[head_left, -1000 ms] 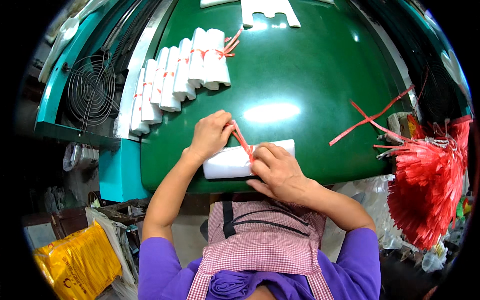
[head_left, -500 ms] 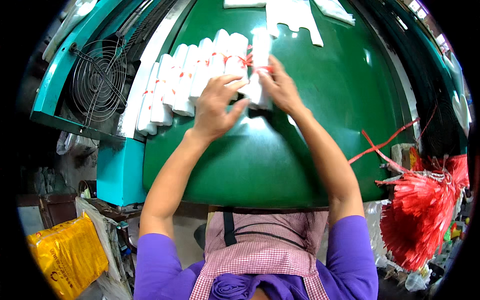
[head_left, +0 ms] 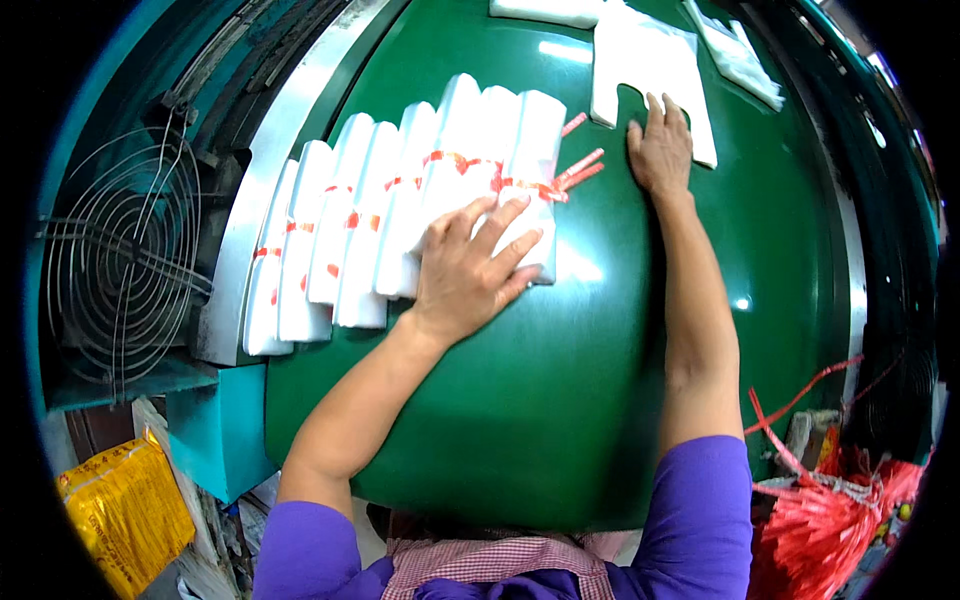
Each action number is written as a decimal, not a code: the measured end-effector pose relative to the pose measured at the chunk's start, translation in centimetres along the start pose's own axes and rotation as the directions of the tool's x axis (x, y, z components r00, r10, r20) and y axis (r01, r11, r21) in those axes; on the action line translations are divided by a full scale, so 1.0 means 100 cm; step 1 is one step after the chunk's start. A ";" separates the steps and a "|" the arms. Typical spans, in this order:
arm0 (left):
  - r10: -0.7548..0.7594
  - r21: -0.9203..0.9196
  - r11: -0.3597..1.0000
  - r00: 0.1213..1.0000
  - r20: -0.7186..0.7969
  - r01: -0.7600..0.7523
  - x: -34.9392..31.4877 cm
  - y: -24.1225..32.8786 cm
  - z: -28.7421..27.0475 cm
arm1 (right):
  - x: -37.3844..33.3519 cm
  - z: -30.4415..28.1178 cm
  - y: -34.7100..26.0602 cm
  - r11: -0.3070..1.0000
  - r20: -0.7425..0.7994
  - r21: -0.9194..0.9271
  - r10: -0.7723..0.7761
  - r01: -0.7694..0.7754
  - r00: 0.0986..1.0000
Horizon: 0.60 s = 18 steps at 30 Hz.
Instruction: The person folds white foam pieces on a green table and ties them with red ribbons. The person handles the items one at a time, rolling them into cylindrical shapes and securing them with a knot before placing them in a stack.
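Note:
A row of rolled white plastic bag bundles (head_left: 400, 200), each tied round the middle with red strip, lies side by side at the left of the green surface. My left hand (head_left: 470, 270) rests with fingers spread on the lower part of the rightmost bundles, gripping none of them. Loose red ends (head_left: 580, 172) stick out from the knot of the last bundle. Farther off to the right, my right hand (head_left: 664, 155) reaches out with fingers extended, its tips at the lower edge of a flat white vest-handled plastic bag stack (head_left: 640, 60). Whether the fingertips press on it is hard to tell.
Another white bundle (head_left: 545, 10) and a crumpled clear bag (head_left: 735, 55) lie at the far end of the green table (head_left: 560, 430). A wire-guarded fan (head_left: 130, 250) is at left. Red plastic strips (head_left: 820, 530) hang at lower right; a yellow package (head_left: 125, 510) sits lower left.
The rightmost bundle now lies against the row, with my left hand on it. My right hand has left that bundle and moved forward and right to the flat bags. The view has shifted forward.

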State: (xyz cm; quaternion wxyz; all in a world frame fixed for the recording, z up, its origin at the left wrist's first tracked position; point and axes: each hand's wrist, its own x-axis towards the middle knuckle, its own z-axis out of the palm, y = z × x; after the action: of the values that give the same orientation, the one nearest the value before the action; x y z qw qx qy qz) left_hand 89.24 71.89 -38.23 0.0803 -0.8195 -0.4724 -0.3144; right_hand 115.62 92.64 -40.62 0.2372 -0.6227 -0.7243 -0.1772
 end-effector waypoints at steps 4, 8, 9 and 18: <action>-0.034 -0.012 0.999 0.999 0.024 0.034 -0.004 -0.001 0.000 | 0.039 0.010 0.009 0.993 0.147 -0.065 0.104 -0.096 0.984; -0.015 -0.022 1.000 1.000 0.026 0.016 0.001 -0.002 0.002 | 0.026 -0.004 0.018 0.985 0.128 -0.170 0.018 0.004 0.992; -0.020 -0.037 0.999 1.000 0.021 0.021 0.000 -0.003 0.002 | 0.011 -0.014 0.014 0.987 0.111 -0.157 -0.024 0.042 0.993; 0.048 -0.033 0.998 0.996 -0.070 -0.051 -0.008 -0.005 -0.003 | -0.192 -0.181 -0.030 0.922 0.204 0.263 -0.342 0.285 0.917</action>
State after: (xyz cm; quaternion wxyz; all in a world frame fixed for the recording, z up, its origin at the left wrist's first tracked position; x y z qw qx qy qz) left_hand 88.40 71.44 -38.56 0.0900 -0.8209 -0.4433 -0.3486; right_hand 117.07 66.43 -36.45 0.1838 -0.4836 -0.8543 -0.0504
